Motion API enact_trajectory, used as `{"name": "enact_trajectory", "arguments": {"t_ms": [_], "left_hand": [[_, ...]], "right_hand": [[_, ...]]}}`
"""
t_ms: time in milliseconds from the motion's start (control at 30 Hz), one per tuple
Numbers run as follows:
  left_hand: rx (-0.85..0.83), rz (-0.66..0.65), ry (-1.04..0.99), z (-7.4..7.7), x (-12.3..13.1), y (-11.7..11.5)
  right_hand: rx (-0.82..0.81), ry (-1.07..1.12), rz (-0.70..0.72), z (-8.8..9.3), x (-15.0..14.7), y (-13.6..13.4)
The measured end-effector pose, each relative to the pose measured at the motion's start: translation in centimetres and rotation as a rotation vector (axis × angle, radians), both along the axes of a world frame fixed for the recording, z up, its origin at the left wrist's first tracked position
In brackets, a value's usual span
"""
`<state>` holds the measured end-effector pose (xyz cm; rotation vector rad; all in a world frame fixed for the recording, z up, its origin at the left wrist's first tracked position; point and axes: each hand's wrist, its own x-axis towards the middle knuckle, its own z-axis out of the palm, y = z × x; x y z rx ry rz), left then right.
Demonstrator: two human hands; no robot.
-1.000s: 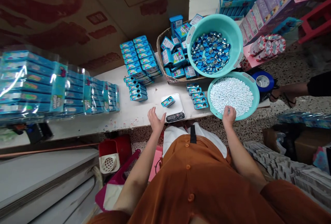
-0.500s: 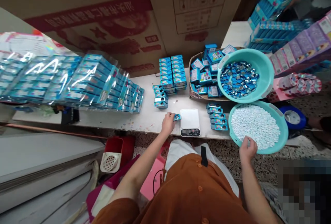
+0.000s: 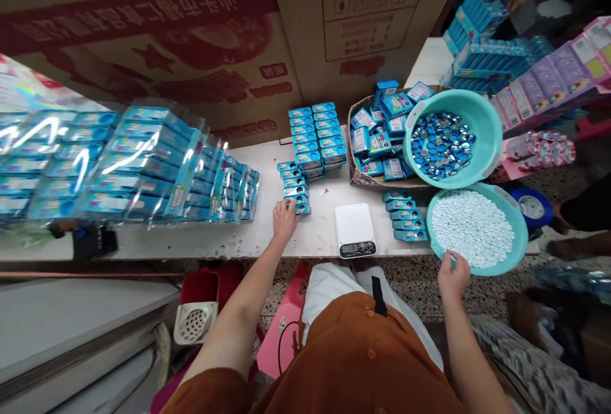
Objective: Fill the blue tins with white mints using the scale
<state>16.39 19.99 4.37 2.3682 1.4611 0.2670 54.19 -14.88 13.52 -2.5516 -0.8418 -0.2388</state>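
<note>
Left hand [image 3: 285,220] farther left of the digital kitchen scale [image 3: 354,230] than half a second ago, fingers bunched over a blue tin [image 3: 300,208] at the near end of a short column of tins [image 3: 292,181]. Tin moved from just beside the scale to that column, its edges mostly hidden under the fingers; whether pinched or only pressed, impossible to tell. Right hand [image 3: 452,276] nearly unchanged, right of the scale, fingers gathered at the rim of a turquoise basin [image 3: 506,200] of pale blue-white pellets [image 3: 472,229]; any pellet between the fingertips too small to make out. Row of blue tins [image 3: 403,216] just right of the scale, beside the basin. Behind the scale, a cardboard tray of boxes [image 3: 356,146], partly under a second turquoise basin [image 3: 482,114] of blue and silver lids [image 3: 442,145]. Far top right, a co-worker's hand [image 3: 518,0], partly cut off behind stacked packs.
</note>
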Motion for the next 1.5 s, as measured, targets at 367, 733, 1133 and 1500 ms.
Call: {"name": "enact_trajectory", "arguments": {"t_ms": [367,733,1133,1500], "left_hand": [[-0.010,-0.486,-0.400,3.8,14.5,-9.9],[-0.105,-0.607,-0.315,3.5,26.3,-20.3],[-0.023,-0.474,-0.317,3.0,27.0,-21.1],[-0.069,-0.487,-0.341,3.1,27.4,-21.1]], "right_hand": [[0.057,0.061,-0.004,0.3,1.3,0.5],[0.042,0.084,0.103,1.2,2.4,-1.4],[-0.223,0.093,0.309,-1.5,1.4,5.9],[-0.242,0.164,0.299,-0.6,1.6,4.8]]}}
